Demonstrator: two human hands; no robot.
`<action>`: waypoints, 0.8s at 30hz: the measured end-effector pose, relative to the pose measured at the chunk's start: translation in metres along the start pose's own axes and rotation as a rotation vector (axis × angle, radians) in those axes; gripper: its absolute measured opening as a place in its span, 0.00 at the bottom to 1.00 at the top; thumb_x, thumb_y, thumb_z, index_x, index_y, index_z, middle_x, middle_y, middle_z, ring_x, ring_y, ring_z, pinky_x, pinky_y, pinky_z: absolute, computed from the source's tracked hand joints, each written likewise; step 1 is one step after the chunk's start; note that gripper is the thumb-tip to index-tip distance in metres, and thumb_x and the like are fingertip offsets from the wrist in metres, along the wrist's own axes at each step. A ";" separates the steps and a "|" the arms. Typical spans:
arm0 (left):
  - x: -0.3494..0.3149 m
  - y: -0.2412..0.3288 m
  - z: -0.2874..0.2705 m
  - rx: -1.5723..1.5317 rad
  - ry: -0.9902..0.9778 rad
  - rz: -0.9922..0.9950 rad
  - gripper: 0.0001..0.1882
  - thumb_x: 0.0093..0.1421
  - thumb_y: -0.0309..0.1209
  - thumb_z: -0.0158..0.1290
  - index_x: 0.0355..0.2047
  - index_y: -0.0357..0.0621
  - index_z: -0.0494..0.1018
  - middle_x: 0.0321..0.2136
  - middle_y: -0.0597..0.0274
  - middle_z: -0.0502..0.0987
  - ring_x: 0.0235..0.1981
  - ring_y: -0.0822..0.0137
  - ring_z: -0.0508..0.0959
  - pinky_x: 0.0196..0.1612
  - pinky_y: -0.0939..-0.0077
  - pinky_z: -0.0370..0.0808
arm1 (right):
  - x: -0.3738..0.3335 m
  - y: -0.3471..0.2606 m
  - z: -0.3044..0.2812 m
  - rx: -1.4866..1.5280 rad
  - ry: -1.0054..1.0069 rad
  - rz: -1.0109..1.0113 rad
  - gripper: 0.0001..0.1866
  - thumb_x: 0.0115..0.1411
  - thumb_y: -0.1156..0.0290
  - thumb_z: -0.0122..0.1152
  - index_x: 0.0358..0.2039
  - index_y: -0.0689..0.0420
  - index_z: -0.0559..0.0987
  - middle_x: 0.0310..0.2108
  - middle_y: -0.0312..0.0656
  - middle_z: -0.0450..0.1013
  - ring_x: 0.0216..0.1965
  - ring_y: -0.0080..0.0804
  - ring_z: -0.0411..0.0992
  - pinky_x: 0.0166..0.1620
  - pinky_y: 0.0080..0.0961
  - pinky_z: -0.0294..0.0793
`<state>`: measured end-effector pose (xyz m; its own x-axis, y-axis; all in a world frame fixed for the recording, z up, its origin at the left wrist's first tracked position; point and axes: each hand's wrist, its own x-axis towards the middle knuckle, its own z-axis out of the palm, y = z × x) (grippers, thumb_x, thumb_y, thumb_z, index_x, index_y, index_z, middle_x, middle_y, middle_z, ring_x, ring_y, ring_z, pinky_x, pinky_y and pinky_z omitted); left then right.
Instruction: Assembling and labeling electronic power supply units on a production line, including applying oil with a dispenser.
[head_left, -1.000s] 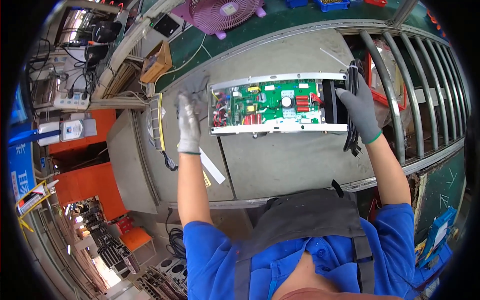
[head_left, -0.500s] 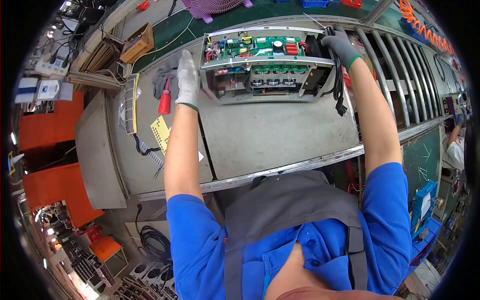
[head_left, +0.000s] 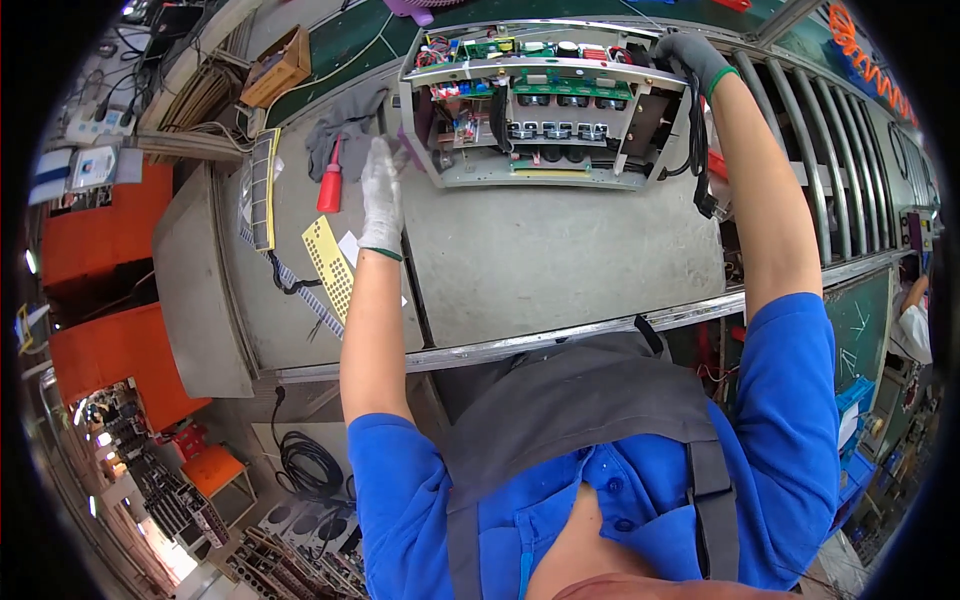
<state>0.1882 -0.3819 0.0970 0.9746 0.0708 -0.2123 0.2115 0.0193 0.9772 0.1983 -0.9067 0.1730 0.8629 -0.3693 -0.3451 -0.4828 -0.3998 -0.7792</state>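
Note:
A metal-framed electronic unit point(head_left: 560, 178) stands on the grey worktop point(head_left: 560, 250), leaning back. Green circuit boards, coils and wires show through its top and near side. My right hand point(head_left: 695, 58), in a dark grey glove, is closed over its far right corner, with the fingertips partly hidden. A black power cord point(head_left: 697, 150) hangs beside that end, its plug lowest. My left hand point(head_left: 382, 195), gloved in white, is held apart from the unit's left end, fingers stretched and empty. Left of it are a red squeeze bottle point(head_left: 330, 188) and a grey cloth point(head_left: 345, 118).
A yellow perforated sheet point(head_left: 328, 265) and a yellow-edged strip point(head_left: 264, 190) lie on the worktop's left part. Metal rollers point(head_left: 815, 160) run along the right. A cardboard box point(head_left: 275, 68) sits far left. An orange coiled hose point(head_left: 865, 60) hangs far right.
The unit has tipped away from me, showing more of its near side. My right hand moved with its corner. My left hand has come back from the unit's left end toward me.

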 end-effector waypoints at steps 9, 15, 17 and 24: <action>0.010 0.009 0.012 0.297 -0.036 0.098 0.33 0.72 0.56 0.42 0.44 0.34 0.78 0.32 0.66 0.77 0.32 0.74 0.70 0.38 0.74 0.71 | 0.015 -0.020 0.010 -0.091 -0.040 0.014 0.08 0.52 0.68 0.61 0.27 0.58 0.83 0.15 0.29 0.68 0.15 0.15 0.59 0.18 0.19 0.55; 0.025 0.010 0.001 0.085 -0.035 -0.066 0.33 0.69 0.57 0.46 0.47 0.34 0.77 0.36 0.61 0.78 0.32 0.70 0.77 0.41 0.71 0.77 | 0.062 0.034 -0.005 0.145 -0.043 0.023 0.08 0.53 0.69 0.59 0.30 0.59 0.82 0.15 0.30 0.68 0.14 0.16 0.59 0.17 0.18 0.56; 0.032 0.006 -0.008 0.028 -0.050 -0.111 0.34 0.69 0.57 0.46 0.49 0.33 0.76 0.38 0.59 0.79 0.33 0.69 0.78 0.41 0.71 0.78 | 0.063 0.036 -0.007 0.138 -0.071 0.020 0.08 0.53 0.69 0.59 0.29 0.59 0.82 0.15 0.30 0.68 0.13 0.16 0.59 0.17 0.18 0.55; 0.052 -0.035 -0.001 0.053 -0.089 -0.211 0.32 0.71 0.57 0.42 0.59 0.41 0.71 0.50 0.58 0.78 0.48 0.65 0.78 0.53 0.68 0.72 | 0.055 0.033 -0.005 0.319 -0.081 -0.005 0.07 0.53 0.72 0.62 0.31 0.60 0.82 0.17 0.32 0.71 0.14 0.17 0.62 0.17 0.18 0.57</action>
<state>0.2318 -0.3779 0.0518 0.9107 -0.0177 -0.4127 0.4122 -0.0278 0.9107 0.2290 -0.9447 0.1311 0.8805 -0.2947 -0.3713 -0.4181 -0.1137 -0.9012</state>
